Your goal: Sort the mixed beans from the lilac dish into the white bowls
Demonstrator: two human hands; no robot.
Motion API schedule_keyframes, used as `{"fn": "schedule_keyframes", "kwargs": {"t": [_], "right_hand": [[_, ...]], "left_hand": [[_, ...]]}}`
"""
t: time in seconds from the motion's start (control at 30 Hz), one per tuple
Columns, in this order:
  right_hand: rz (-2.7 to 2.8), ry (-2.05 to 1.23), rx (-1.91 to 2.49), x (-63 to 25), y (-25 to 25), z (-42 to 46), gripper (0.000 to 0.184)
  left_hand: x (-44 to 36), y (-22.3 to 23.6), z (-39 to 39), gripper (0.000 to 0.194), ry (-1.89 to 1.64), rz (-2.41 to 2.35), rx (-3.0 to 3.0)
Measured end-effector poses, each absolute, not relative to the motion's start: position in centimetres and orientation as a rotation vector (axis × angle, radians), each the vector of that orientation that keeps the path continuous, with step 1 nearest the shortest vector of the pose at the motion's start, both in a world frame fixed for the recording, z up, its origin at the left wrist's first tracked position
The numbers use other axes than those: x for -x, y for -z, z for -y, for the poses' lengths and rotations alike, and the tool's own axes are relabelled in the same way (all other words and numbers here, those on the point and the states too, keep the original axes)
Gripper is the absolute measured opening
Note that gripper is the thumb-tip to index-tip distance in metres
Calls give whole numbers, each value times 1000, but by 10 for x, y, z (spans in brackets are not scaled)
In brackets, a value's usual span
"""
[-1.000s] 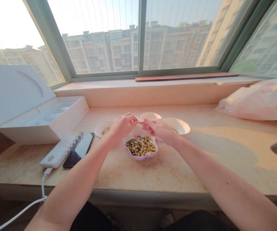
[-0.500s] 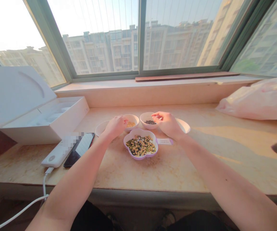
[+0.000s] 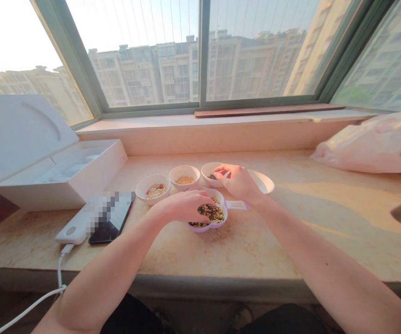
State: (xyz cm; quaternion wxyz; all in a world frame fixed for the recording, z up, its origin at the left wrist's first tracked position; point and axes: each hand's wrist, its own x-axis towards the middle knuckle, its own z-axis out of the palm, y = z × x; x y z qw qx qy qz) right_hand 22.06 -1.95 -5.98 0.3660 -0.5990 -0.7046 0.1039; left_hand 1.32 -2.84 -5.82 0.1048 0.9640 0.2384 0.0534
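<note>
Mixed beans (image 3: pixel 211 213) lie mostly unsorted in the lilac dish (image 3: pixel 205 228) under the left hand (image 3: pixel 183 207), the right hand (image 3: pixel 237 183) at a small bowl of dark seeds (image 3: pixel 204 171) — I cannot tell whether either grip is closed.

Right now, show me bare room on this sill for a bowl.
Bare marble sill runs in front of the flower-shaped dish and right of the white bowl, before the plastic bag. It's crowded around the left hand and right hand.
</note>
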Motion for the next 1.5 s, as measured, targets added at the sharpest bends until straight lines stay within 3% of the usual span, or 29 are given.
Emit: {"fn": "schedule_keyframes", "kwargs": {"t": [0.1,0.27,0.8,1.0,1.17,1.5], "right_hand": [[1854,-284,1523,-219,60,20,19],[1898,-266,1489,-218,61,20,19],[1924,-260,1501,-217,60,20,19],[1965,-287,1482,-216,54,27,20],[2308,-623,1188,-207,51,41,24],[2650,-529,1159,-181,64,49,52]], "left_hand": [[-17,64,24,3,-150,-687,-2894],[-20,68,22,24,-301,-667,-2867],[-14,59,17,22,-257,-757,-2757],[-1,46,10,27,-543,-1154,-2757],[14,46,-6,35,-605,-1510,-2646],[15,53,-12,33,-561,-1598,-2624]]}}
